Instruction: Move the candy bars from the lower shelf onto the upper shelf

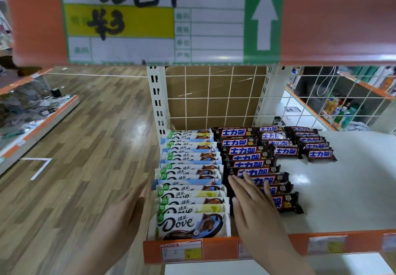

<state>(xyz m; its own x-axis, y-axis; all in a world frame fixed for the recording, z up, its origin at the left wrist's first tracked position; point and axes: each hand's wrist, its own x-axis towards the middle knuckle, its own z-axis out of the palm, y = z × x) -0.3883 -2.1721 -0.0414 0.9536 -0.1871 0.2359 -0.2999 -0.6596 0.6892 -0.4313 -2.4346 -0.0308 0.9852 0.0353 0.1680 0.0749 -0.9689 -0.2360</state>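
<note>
On the lower shelf [342,199], the right hand [255,208] is lying flat-fingered on dark candy bars [252,163]; the left hand [137,206], open, is bracketing white bars [190,189] at nine o'clock. Light, slippery wrappers likely suit pinching several by their ends.

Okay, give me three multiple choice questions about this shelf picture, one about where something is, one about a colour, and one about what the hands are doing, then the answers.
1. Where does the row of white Dove bars lie on the shelf?
A. Along its left edge
B. At its far right
C. On the floor

2. What colour is the arrow on the sign above?
A. Red on yellow
B. White on green
C. Black on white

3. How is the right hand?
A. Curled round a bar, lifting it
C. Out of view
B. Flat, fingers straight, on the dark bars

Answers: 1 A, the white row runs beside the shelf's left end, with the left hand against its side. 2 B, a white arrow points up on a green panel. 3 B, the fingers lie straight across the dark wrappers.
</note>
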